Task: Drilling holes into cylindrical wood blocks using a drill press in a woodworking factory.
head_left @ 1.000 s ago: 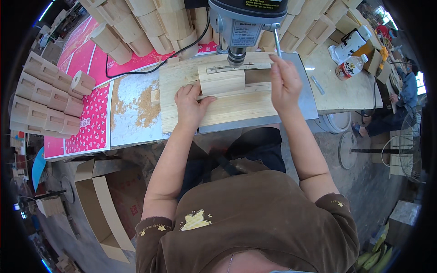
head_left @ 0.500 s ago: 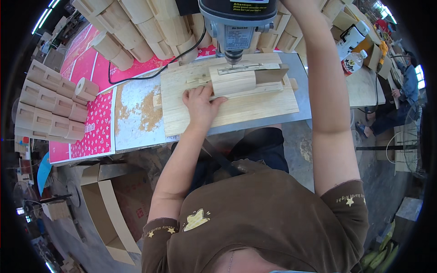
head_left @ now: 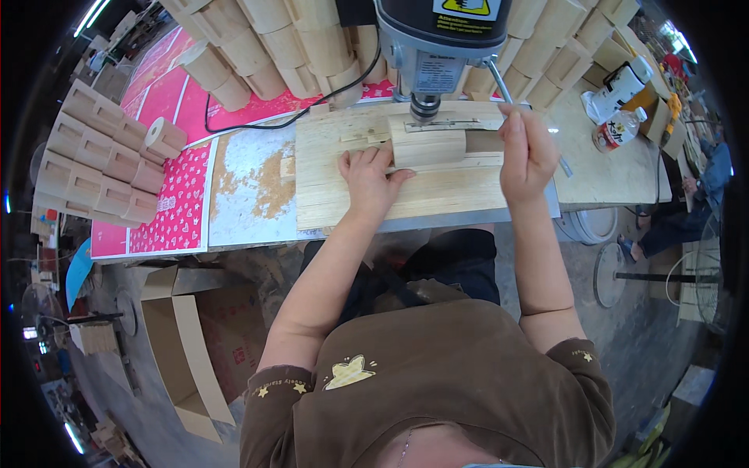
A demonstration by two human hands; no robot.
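My right hand (head_left: 527, 152) is closed around the feed lever (head_left: 498, 78) of a bench drill press (head_left: 441, 43). The drill's chuck (head_left: 425, 108) sits right above a pale wooden cylinder (head_left: 429, 146), which lies on its side in a wooden jig (head_left: 331, 183). With its fingertips against the cylinder's left end and the thumb along its near side, my left hand (head_left: 368, 181) holds the piece on the jig. A slot lies along the top of the cylinder under the chuck; the drill tip cannot be made out.
Stacks of slotted wooden cylinders (head_left: 101, 168) stand at the left, and more (head_left: 304, 47) line the back. A black cable (head_left: 273, 126) crosses the table near sawdust (head_left: 273, 183). Bottles (head_left: 620, 129) stand at the right. An open cardboard box (head_left: 187, 351) is on the floor; a person (head_left: 706, 183) sits far right.
My right hand has come down and nearer, pulling the lever, and the chuck has lowered toward the cylinder. My left hand stays on the piece. The whole view has shifted slightly.
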